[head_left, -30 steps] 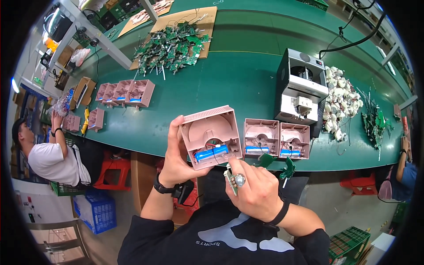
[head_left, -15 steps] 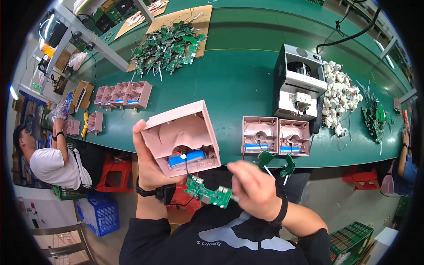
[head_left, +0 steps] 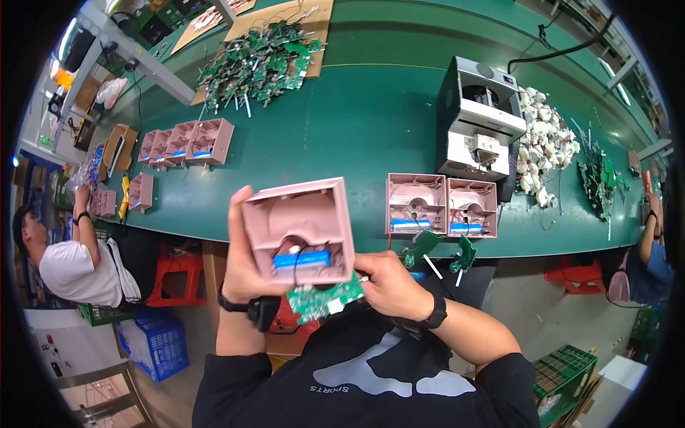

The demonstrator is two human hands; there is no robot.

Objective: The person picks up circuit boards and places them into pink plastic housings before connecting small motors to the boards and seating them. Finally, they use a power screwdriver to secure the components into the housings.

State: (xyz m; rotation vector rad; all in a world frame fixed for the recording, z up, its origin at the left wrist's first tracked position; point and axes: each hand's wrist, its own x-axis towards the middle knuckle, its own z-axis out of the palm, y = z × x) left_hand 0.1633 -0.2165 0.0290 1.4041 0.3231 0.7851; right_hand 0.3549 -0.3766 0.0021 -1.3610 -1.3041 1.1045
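Note:
My left hand (head_left: pixel 244 265) grips a pink plastic housing (head_left: pixel 298 207) by its left side, raised off the bench with its open face toward me. Inside its lower part sits a blue battery pack (head_left: pixel 302 260) with a dark wire running over it. A green circuit board (head_left: pixel 322 301) hangs just below the housing's lower edge. My right hand (head_left: pixel 397 288) is closed at the board's right end, close to the housing's lower right corner; its fingertips are partly hidden. On the bench to the right lie two similar housings (head_left: pixel 417 187) with batteries, their circuit boards (head_left: pixel 425 245) hanging over the front edge.
A green bench (head_left: pixel 342 128) spans the view. On it are a heap of circuit boards (head_left: pixel 260 64), more pink housings (head_left: pixel 207 139), a grey-and-black machine (head_left: pixel 477 114) and a pile of white parts (head_left: pixel 544 146). Co-workers (head_left: pixel 68 267) sit at both sides.
My right hand has moved left to the housing's lower right corner. The housing has turned more upright and shifted slightly right and down; the board now sits closer beneath it.

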